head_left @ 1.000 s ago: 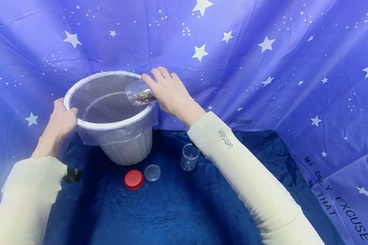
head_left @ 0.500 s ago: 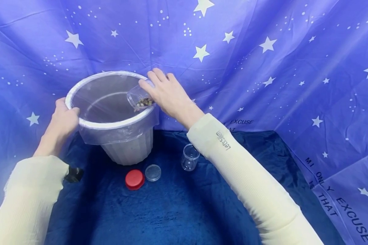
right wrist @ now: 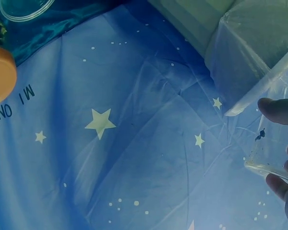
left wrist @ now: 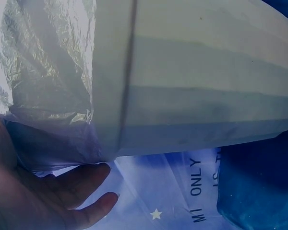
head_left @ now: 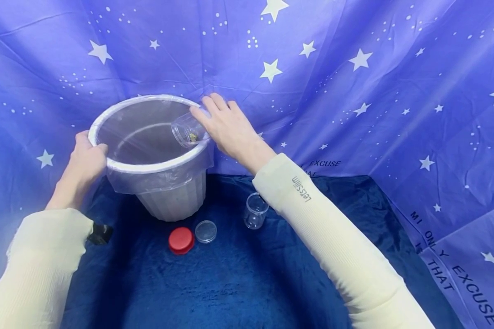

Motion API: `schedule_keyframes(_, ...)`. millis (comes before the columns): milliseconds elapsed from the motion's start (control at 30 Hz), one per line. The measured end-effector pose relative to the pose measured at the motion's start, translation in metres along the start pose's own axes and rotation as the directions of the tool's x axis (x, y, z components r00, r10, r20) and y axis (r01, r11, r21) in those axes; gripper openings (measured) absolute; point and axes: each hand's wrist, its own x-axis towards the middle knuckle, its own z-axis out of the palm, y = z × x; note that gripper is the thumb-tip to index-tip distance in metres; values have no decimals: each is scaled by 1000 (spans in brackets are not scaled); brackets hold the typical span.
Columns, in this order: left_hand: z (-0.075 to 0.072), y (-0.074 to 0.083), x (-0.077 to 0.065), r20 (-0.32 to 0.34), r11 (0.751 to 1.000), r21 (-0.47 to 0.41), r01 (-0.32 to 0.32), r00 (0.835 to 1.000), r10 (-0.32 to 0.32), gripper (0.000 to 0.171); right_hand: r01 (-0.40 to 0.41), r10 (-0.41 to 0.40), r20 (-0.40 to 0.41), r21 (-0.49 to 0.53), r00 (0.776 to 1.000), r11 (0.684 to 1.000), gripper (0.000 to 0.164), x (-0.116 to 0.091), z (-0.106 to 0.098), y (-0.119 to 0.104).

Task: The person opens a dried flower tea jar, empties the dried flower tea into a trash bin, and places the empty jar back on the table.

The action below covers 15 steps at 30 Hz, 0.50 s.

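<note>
A white bin (head_left: 173, 201) with a clear plastic liner (head_left: 156, 180) folded over its rim stands at the left in the head view. My left hand (head_left: 85, 155) grips the left side of the rim, thumb on top; in the left wrist view its fingers (left wrist: 93, 184) lie against the liner. At the opposite side, my right hand (head_left: 228, 128) holds a clear jar (head_left: 181, 129) on its side, its mouth over the bin's inside. A small yellowish clump of dried bits (head_left: 193, 137) shows in the jar. Dark specks cling to its wall in the right wrist view.
On the dark blue cloth (head_left: 214, 288) lie a red lid (head_left: 181, 240) and a clear lid (head_left: 206, 231). An upright clear jar (head_left: 255, 212) stands beside the right sleeve. An orange-lidded container (right wrist: 1, 74) shows in the right wrist view. Starry purple fabric (head_left: 313, 91) hangs behind.
Most of the dried bits in the tilted jar have left it, from a good heap down to a small clump. The left hand stays on the rim.
</note>
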Motion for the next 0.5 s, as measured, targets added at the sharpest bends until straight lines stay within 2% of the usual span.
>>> schedule_keyframes(300, 1, 1, 0, 1, 1000, 6, 1, 1000, -1, 68, -33, 32, 53, 15, 998, 999, 56, -1, -2, 1)
schedule_keyframes(500, 0, 1, -1, -1, 1000, 11, 3, 1000, -3, 67, -59, 58, 30, 31, 998, 998, 52, -1, -3, 4)
